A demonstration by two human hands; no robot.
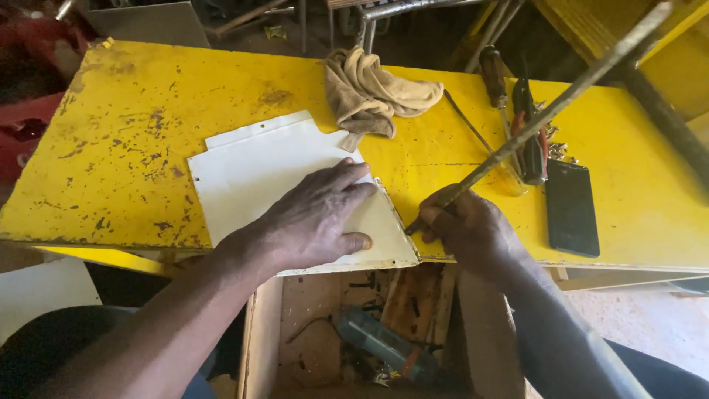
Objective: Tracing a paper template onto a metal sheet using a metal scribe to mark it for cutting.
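A white metal sheet (273, 177) was laid flat near the front edge of the yellow surface (133, 133), with its near right corner brought out to that edge, so that the sheet's right side could be reached from the seat. The left hand (314, 218) was pressed palm down on the sheet, its fingers (347, 177) spread wide and flat, holding nothing; the sheet was in this way pinned against sliding. The right hand (469, 225) was closed around the lower end of a long metal rod (546, 114), which was held slanting up and away to the right, its tip set down just beside the sheet's angled right side, touching or nearly so; which of the two could not be told. The sheet's cut side was thus kept between the two hands, the one bearing down, the other guiding the tool

A crumpled tan rag (373, 92) was left at the back edge of the surface, just past the sheet's far corner. Screwdrivers and pliers (528, 125) were gathered towards the right end, within reach of the right hand, and a dark phone (571, 207) was laid flat beside them, near the front edge. An open wooden drawer (384, 332) with loose tools was seen below the front edge
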